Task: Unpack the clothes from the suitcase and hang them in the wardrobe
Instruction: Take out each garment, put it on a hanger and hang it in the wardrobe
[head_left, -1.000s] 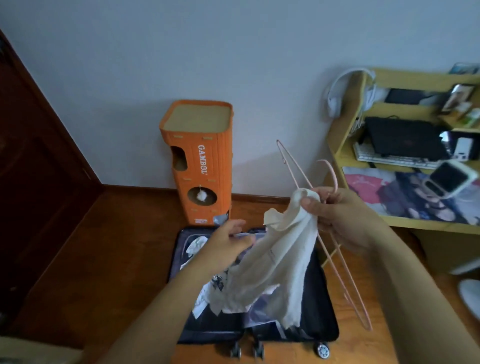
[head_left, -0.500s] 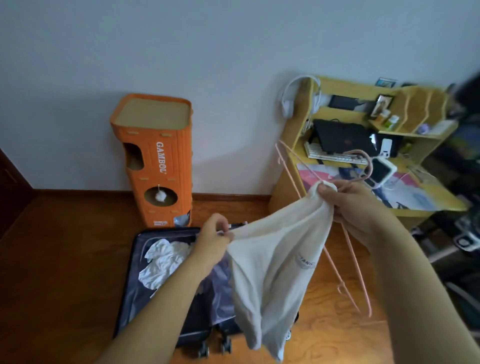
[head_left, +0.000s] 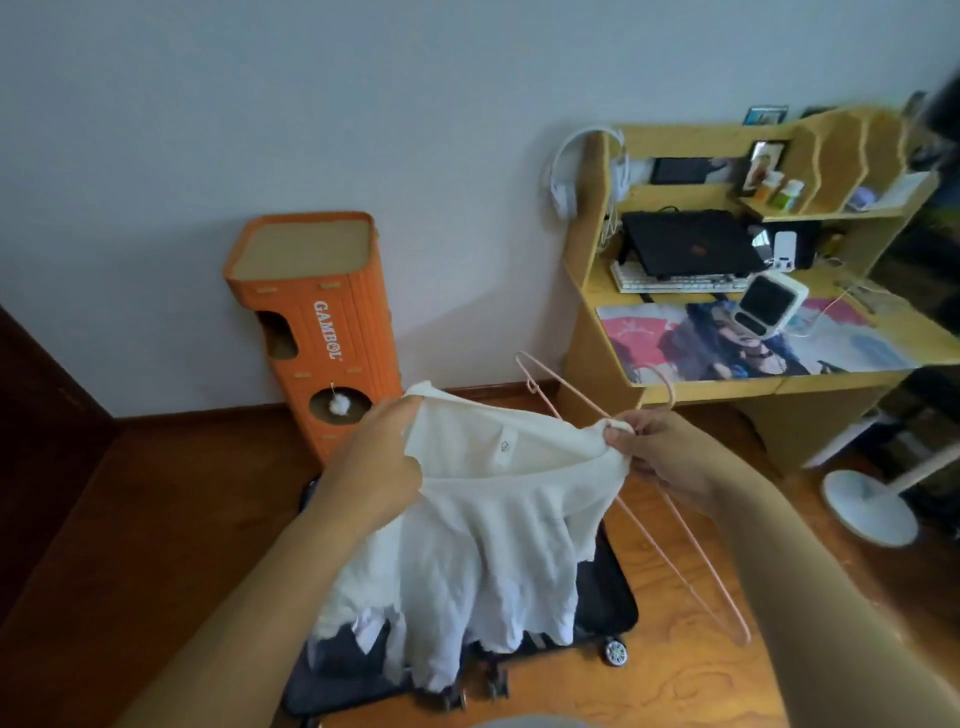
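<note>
A white shirt (head_left: 483, 530) hangs spread between both hands above the open dark suitcase (head_left: 605, 597) on the floor. My left hand (head_left: 374, 462) grips the shirt's left shoulder at the neckline. My right hand (head_left: 660, 447) pinches the shirt's right shoulder and also holds a thin pink wire hanger (head_left: 675, 525), which slants down to the right behind the cloth. The neck opening with a small label faces me. The shirt hides most of the suitcase's contents. No wardrobe is in view.
An orange cardboard tower (head_left: 317, 322) marked GAMBOL stands against the wall behind the suitcase. A yellow desk (head_left: 737, 384) with a laptop, keyboard and headphones is at the right. A white fan base (head_left: 867, 504) sits on the wooden floor. A dark wooden panel (head_left: 36, 405) is at the left.
The shirt went from a bunched bundle to stretched wide by its shoulders, neckline toward me. My left hand rose and shifted its grip to the shoulder. The view swung right, then back.
</note>
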